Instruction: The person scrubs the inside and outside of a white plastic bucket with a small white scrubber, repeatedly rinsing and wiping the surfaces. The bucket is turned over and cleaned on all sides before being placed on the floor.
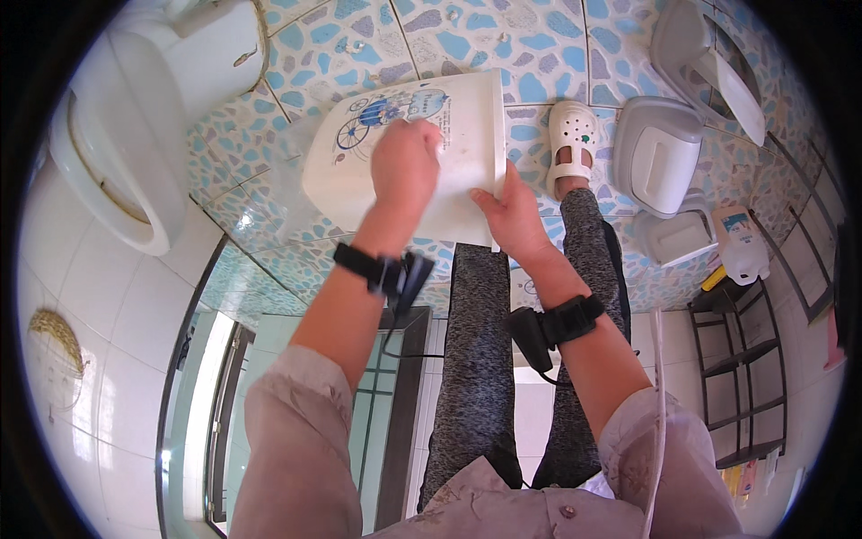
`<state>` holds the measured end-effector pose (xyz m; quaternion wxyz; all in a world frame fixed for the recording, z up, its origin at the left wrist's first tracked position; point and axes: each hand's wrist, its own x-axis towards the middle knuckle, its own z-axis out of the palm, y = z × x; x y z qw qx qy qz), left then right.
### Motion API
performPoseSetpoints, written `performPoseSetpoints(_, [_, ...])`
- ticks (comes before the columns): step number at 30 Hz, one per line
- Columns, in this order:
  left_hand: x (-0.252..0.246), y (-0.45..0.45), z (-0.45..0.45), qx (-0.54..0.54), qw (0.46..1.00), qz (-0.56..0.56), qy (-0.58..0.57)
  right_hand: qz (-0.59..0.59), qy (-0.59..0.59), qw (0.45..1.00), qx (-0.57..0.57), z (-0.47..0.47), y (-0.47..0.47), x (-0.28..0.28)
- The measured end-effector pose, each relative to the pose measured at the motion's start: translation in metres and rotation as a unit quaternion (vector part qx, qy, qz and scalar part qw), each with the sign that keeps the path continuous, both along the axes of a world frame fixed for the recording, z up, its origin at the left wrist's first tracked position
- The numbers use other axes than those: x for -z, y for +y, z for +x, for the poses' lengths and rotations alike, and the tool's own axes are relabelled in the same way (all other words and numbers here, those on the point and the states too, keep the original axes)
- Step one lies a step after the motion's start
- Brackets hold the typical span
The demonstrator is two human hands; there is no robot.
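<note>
A white plastic bin (465, 162) with a blue flower-cart print and some writing lies on its side before me, its rimmed end to the right. My right hand (515, 212) grips the rim at its near end, thumb on the outer wall. My left hand (406, 162), slightly blurred, is closed in a fist against the printed side. A small white thing seems to show at its fingertips; what it is cannot be told. Clear plastic film (289, 182) lies beside the bin's left end. Black straps with small devices are on both wrists.
A toilet (158, 135) stands at the left. Grey-and-white bin lids (660, 155) and an open lid frame (707, 60) lie at the right, near a plastic jug (741, 246) and black metal racks (741, 364). A white clog (572, 141) is on my foot on the patterned tile floor.
</note>
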<state>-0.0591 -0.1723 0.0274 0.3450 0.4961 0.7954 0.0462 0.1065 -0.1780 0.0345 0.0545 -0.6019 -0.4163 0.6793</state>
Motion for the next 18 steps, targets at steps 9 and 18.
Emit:
performPoseSetpoints(9, [0.011, -0.013, 0.034, 0.030, 0.996, 0.037, -0.071, 0.023, -0.015, 0.998, -0.062, 0.011, 0.001, 0.006])
performPoseSetpoints(18, [-0.013, -0.009, 0.014, 0.018, 0.999, 0.014, -0.043, 0.003, -0.020, 0.995, -0.097, 0.005, 0.000, 0.006])
